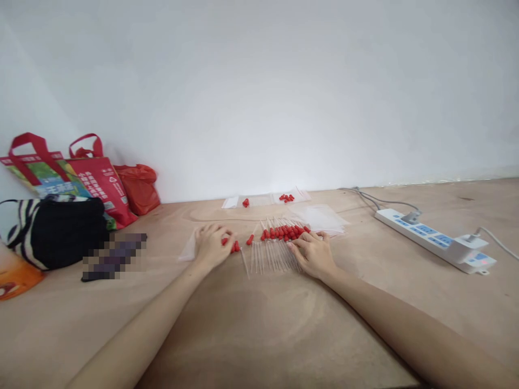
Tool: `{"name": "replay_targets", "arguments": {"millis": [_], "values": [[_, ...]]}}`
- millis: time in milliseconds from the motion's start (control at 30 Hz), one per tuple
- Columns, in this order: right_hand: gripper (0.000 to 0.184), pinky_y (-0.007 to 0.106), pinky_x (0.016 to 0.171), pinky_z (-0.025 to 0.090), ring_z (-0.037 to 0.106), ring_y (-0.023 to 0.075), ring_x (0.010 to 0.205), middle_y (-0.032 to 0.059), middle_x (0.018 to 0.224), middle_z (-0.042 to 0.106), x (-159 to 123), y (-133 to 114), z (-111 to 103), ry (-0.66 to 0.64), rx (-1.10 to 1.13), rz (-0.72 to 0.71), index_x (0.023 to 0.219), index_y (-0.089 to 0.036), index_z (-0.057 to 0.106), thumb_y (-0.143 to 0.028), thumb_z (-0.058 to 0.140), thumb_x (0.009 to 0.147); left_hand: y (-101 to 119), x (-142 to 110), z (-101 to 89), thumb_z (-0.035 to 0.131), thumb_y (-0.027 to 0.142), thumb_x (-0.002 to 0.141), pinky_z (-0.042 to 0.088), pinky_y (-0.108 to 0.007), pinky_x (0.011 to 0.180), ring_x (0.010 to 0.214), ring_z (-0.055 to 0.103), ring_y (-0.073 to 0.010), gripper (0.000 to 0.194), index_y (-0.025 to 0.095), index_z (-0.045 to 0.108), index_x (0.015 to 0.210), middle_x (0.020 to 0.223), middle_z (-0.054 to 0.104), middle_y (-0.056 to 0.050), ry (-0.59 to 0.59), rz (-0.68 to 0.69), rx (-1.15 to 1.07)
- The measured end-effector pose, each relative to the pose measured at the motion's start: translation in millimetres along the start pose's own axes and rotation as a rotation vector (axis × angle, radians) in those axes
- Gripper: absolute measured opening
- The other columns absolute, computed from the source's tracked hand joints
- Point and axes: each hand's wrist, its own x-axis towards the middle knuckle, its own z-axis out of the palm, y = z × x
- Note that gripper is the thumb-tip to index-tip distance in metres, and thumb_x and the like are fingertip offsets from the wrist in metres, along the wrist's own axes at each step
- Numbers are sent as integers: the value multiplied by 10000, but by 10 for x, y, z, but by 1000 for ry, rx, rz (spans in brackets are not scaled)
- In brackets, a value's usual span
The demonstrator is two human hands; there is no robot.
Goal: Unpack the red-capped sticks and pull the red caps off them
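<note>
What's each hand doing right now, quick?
Left hand: palm down at red bulbs; grip can't be told.
Right hand: partly curled beside red-tipped tubes; grip can't be told.

Print in Sight, Wording Too Blurred

The red shopping bag (103, 190) carries lines of white characters, seemingly Chinese, beside a small white triangular sign (it resembles a recycling mark) and pale square patches like printed codes. Large pale lettering also crosses the blue-and-green shopping bag (57, 186) next to it. No word, brand or number can be read.
</note>
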Motion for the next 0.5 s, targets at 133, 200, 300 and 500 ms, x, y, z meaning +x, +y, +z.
{"name": "replay_targets", "arguments": {"millis": [133,200,300,500], "values": [[331,342,794,183,485,139,774,19,719,602,4,-14,-5,-5,28,19,745,-218,648,-365,375,862,399,128,163,448,471,729,262,-502,855,931,495,-293,346,206,631,603,842,619,-100,-125,-21,70],[339,342,791,186,482,139,767,24,714,603,6,-18,-6,0,40,23,740,-213,647,-364,371,864,476,217,256,480,472,695,292,-502,811,928,493,-322,341,199,631,558,815,619,-121,-211,-88,92],[336,342,790,189,483,143,773,24,713,603,7,-20,-3,-3,47,27,740,-215,647,-365,372,863,492,319,328,535,409,650,339,-465,744,899,506,-337,268,186,618,529,770,622,-128,-257,-125,102],[285,343,806,212,495,156,810,33,794,602,8,-19,13,35,68,35,860,-214,623,-375,389,847,365,201,119,417,324,762,309,-467,764,918,497,-328,250,155,595,712,878,615,-148,-97,-103,137]]}}
